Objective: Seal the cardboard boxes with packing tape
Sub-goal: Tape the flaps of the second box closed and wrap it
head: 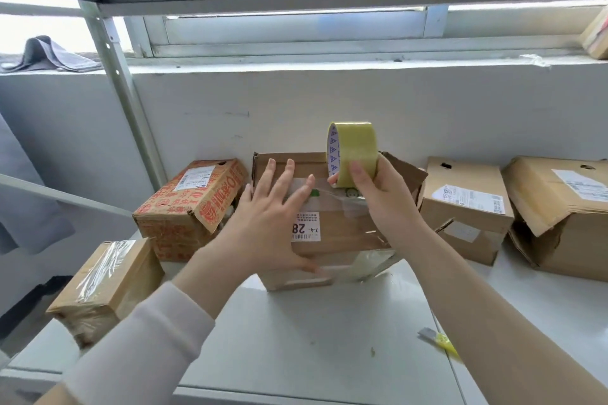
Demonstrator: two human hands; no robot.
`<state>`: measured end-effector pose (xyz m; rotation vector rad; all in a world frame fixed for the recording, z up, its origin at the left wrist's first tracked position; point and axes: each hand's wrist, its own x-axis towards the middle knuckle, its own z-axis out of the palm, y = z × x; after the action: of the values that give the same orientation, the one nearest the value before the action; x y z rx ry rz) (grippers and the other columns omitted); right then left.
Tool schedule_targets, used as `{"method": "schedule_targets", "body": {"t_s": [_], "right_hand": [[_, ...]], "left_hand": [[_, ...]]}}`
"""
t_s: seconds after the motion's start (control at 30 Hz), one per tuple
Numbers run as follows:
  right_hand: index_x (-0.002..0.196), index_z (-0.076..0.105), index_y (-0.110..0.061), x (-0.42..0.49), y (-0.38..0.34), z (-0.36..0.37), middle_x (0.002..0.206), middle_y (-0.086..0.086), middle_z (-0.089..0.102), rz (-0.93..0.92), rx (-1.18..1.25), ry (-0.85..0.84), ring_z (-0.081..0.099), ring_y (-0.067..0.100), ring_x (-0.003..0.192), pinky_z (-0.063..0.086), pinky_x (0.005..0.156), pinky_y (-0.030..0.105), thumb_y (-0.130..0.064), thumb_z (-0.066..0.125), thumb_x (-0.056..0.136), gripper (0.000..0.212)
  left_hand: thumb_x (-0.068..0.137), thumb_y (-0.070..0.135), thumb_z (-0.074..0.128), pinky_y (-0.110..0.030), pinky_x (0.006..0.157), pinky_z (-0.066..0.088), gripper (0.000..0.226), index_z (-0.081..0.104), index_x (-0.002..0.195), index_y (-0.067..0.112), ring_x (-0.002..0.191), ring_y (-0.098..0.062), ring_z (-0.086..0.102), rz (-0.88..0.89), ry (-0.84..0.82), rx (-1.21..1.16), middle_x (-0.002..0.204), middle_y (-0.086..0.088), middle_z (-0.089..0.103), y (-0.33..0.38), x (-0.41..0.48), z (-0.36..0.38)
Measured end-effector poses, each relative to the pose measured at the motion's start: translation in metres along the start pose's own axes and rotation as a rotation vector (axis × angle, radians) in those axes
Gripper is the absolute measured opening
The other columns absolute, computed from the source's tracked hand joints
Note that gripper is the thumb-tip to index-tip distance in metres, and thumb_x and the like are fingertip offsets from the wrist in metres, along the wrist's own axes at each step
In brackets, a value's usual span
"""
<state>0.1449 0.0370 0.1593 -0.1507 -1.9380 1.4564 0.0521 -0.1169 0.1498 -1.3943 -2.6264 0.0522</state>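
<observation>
— On the white shelf (312,339), dead centre, where is the carton being sealed?

— Right against the back wall. It's a brown cardboard box (332,240) with a white barcode label (306,227) on top and clear tape lying across the seam.

— And the hands?

— The left hand (269,217) lies flat on the lid, fingers straight and spread, tips on the tape. The right hand (378,194) grips a yellowish roll of packing tape (357,148), held on edge above the far right part of the lid.

— Anything crowding it?

— One flap (406,171) stands up on the right, behind the right hand, and crumpled clear film (371,265) hangs off the near right corner. A red-printed box (190,207) sits tilted just beside it on the left. A plain box with shipping labels (464,204) stands close on the right, with a bigger torn carton (559,217) beyond.

— Further out?

— A small taped box (105,283) sits at the front left edge. A yellow utility knife (441,342) lies near the right forearm, partly hidden by it. A grey cloth (49,54) rests on the window sill, left of the rack's upright post (121,92).
</observation>
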Motion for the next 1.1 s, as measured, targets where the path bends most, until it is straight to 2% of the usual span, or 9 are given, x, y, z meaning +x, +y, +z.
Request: {"method": "schedule_targets", "body": {"t_s": [0.07, 0.2, 0.3, 0.43, 0.57, 0.63, 0.73, 0.93, 1.1], "right_hand": [[0.094, 0.054, -0.025, 0.008, 0.004, 0.002, 0.083, -0.007, 0.071, 0.02, -0.008, -0.008, 0.067, 0.004, 0.086, 0.049, 0.081, 0.017, -0.026, 0.047, 0.096, 0.007], [0.095, 0.054, -0.021, 0.027, -0.012, 0.006, 0.079, -0.004, 0.07, 0.046, -0.023, 0.006, 0.066, 0.001, 0.07, 0.05, 0.067, 0.012, -0.022, 0.048, 0.096, 0.006], [0.093, 0.054, -0.022, 0.031, -0.028, 0.008, 0.073, -0.007, 0.068, 0.032, 0.043, 0.024, 0.066, 0.002, 0.064, 0.055, 0.067, 0.02, -0.03, 0.05, 0.094, 0.009], [0.09, 0.054, -0.026, 0.026, -0.023, 0.007, 0.062, -0.015, 0.065, 0.085, 0.062, 0.069, 0.064, -0.002, 0.061, 0.052, 0.066, 0.015, -0.039, 0.048, 0.093, 0.015], [0.091, 0.054, -0.026, 0.02, -0.018, -0.002, 0.062, -0.008, 0.068, 0.161, 0.123, 0.113, 0.064, 0.013, 0.071, 0.052, 0.078, 0.03, -0.042, 0.047, 0.093, 0.018], [0.094, 0.055, -0.024, 0.012, -0.015, -0.009, 0.068, -0.004, 0.07, 0.174, 0.128, 0.083, 0.064, 0.017, 0.077, 0.051, 0.086, 0.036, -0.037, 0.049, 0.093, 0.014], [0.095, 0.058, -0.024, 0.002, -0.013, -0.011, 0.088, 0.005, 0.072, 0.161, -0.008, 0.013, 0.066, 0.025, 0.091, 0.047, 0.096, 0.045, -0.033, 0.054, 0.092, 0.01], [0.085, 0.063, -0.014, -0.017, -0.052, -0.012, 0.063, -0.006, 0.071, 0.14, 0.021, 0.062, 0.065, 0.007, 0.056, 0.058, 0.064, 0.027, -0.037, 0.054, 0.091, 0.025], [0.095, 0.06, -0.023, -0.067, -0.044, -0.018, 0.082, -0.008, 0.074, 0.09, 0.01, 0.085, 0.069, 0.004, 0.077, 0.051, 0.069, 0.015, -0.043, 0.055, 0.08, 0.025]], "left_hand": [[0.06, 0.081, 0.058, -0.047, 0.119, 0.008, 0.122, -0.003, 0.151, 0.029, 0.145, -0.026, -0.018, 0.012, 0.036, -0.036, 0.159, -0.003, -0.014, -0.007, 0.009, -0.005], [0.064, 0.074, 0.064, -0.043, 0.116, 0.015, 0.112, 0.008, 0.151, 0.031, 0.147, -0.023, -0.008, 0.022, 0.003, -0.07, 0.16, -0.001, -0.002, -0.014, 0.02, -0.012], [0.063, 0.072, 0.066, -0.041, 0.116, 0.017, 0.109, 0.015, 0.15, 0.032, 0.146, -0.023, 0.007, 0.028, -0.033, -0.112, 0.159, 0.0, 0.01, -0.022, 0.023, -0.026], [0.071, 0.071, 0.059, -0.03, 0.107, 0.027, 0.092, 0.027, 0.147, 0.03, 0.136, -0.016, 0.031, 0.065, -0.141, -0.143, 0.152, 0.006, 0.029, -0.015, 0.021, -0.041], [0.073, 0.078, 0.046, -0.052, 0.117, 0.006, 0.094, 0.021, 0.148, 0.027, 0.146, -0.019, 0.011, 0.103, -0.096, -0.024, 0.157, 0.003, 0.019, 0.007, 0.024, -0.034], [0.072, 0.079, 0.044, -0.046, 0.119, 0.0, 0.099, 0.015, 0.15, 0.025, 0.147, -0.018, 0.002, 0.127, -0.09, -0.059, 0.159, 0.002, 0.012, 0.013, 0.025, -0.03], [0.074, 0.075, 0.048, -0.035, 0.116, 0.01, 0.096, 0.014, 0.151, 0.029, 0.146, -0.019, 0.009, 0.121, -0.112, -0.149, 0.157, 0.004, 0.017, 0.016, 0.023, -0.028], [0.074, 0.075, 0.05, -0.036, 0.115, 0.016, 0.093, 0.019, 0.15, 0.032, 0.142, -0.019, 0.017, 0.038, -0.154, -0.212, 0.156, 0.007, 0.019, 0.009, 0.021, -0.027], [0.078, 0.072, 0.048, -0.034, 0.113, 0.017, 0.091, 0.016, 0.151, 0.026, 0.14, -0.021, 0.019, 0.045, -0.154, -0.16, 0.155, 0.002, 0.021, 0.02, 0.018, -0.031]]}}
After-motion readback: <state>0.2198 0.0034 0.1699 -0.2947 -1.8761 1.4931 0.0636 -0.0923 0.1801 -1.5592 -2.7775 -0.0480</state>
